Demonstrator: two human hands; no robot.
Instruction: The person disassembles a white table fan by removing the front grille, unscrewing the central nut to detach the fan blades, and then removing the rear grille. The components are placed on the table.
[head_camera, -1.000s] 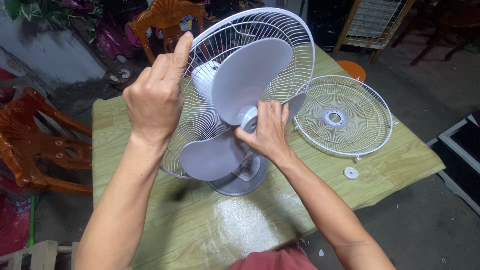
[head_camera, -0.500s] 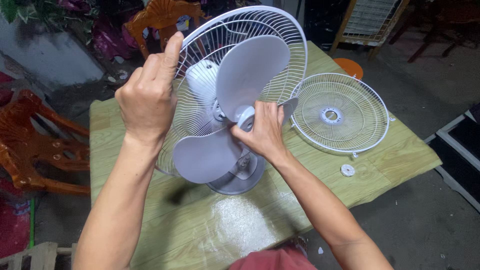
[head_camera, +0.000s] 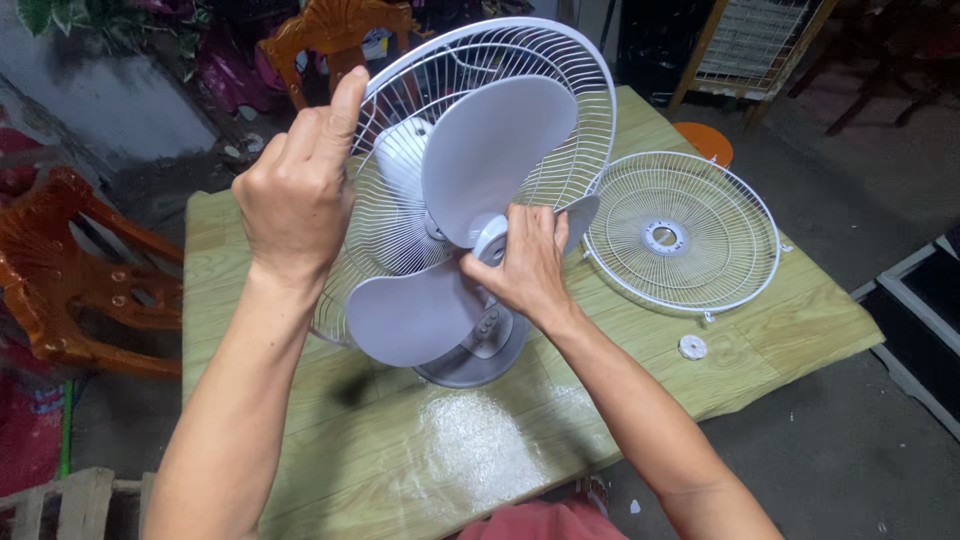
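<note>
My left hand (head_camera: 295, 195) grips the upper left rim of the rear fan guard (head_camera: 400, 190), fingers curled and clamped on the wire, index pointing up along the rim. My right hand (head_camera: 525, 265) sits at the centre of the blade (head_camera: 490, 160), fingers pinched together on the hub cap (head_camera: 490, 238). The fan stands on its round grey base (head_camera: 470, 355) on the wood-pattern worktop (head_camera: 300, 400), tilted back a bit, blade still mounted in front of the guard

Handling, my guess: guard is thin wire, light, springy, bends if squeezed, so hold at the rim where the ring is stiffest. Blade is thin plastic, light, smooth, flexes, could crack at the root, so take it near the hub, not the tips. Cap is small and slick, needs a fingertip pinch

Both forearms reach forward from below, left wrist raised and bent, right wrist lower and straight

Loose front guard (head_camera: 682, 232) lies flat on the worktop just right of the fan, small white round part (head_camera: 692, 347) near it. Orange chairs (head_camera: 70, 270) stand at left
</note>
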